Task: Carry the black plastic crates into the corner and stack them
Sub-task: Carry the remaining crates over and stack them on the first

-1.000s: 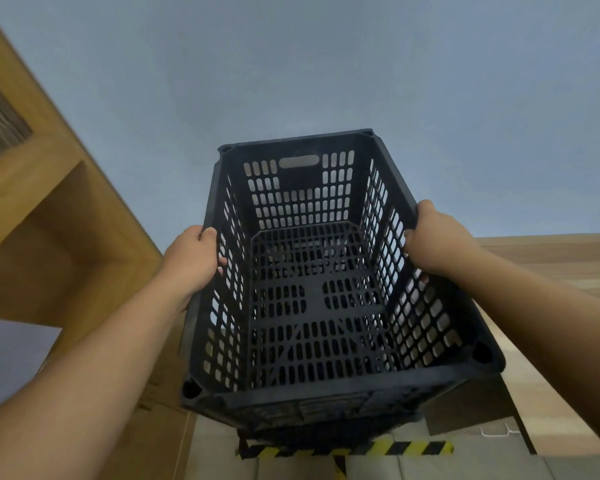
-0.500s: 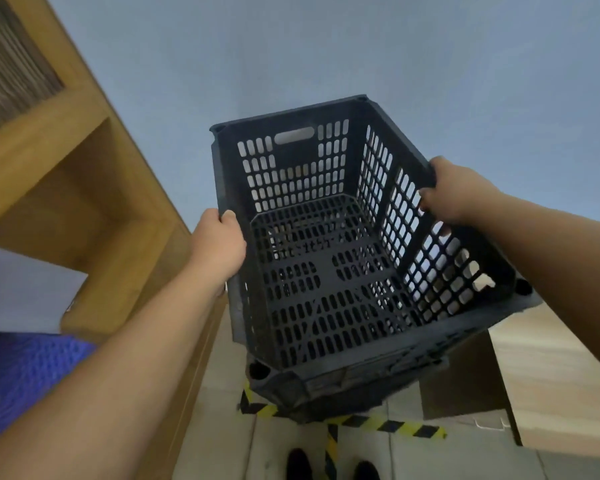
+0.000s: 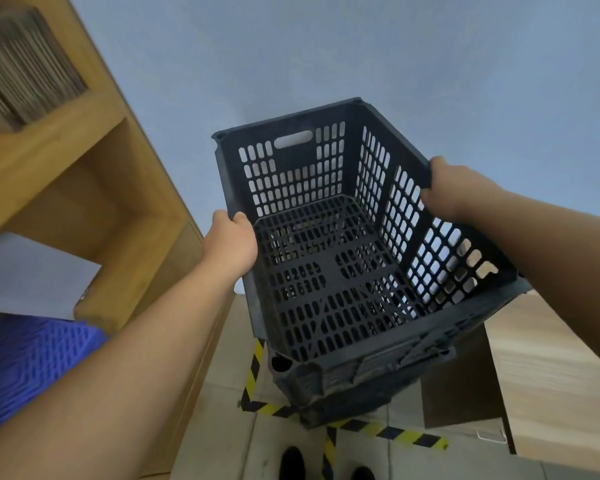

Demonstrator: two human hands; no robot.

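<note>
I hold one black crate (image 3: 329, 271) in the air in front of me, tilted so its open top faces me and its far end points up toward the blue-grey wall (image 3: 395, 46). My left hand (image 3: 231, 242) grips the crate's left long rim, the thumb hooked over the top edge and the other fingers hidden outside the wall. My right hand (image 3: 454, 190) grips the right long rim, fingers curled over its edge. Both grips are closed fully on the rim. The crate's interior holds nothing. A second dark crate (image 3: 371, 382) sits directly under the near end; contact between the two cannot be determined. Below it, yellow-and-black tape (image 3: 388, 432) marks the tiled floor (image 3: 222, 427). A wooden shelf unit (image 3: 84, 174) stands to my left, with a blue perforated item (image 3: 28, 362) below it. My shoe tips (image 3: 291, 462) show at the bottom edge.
</note>
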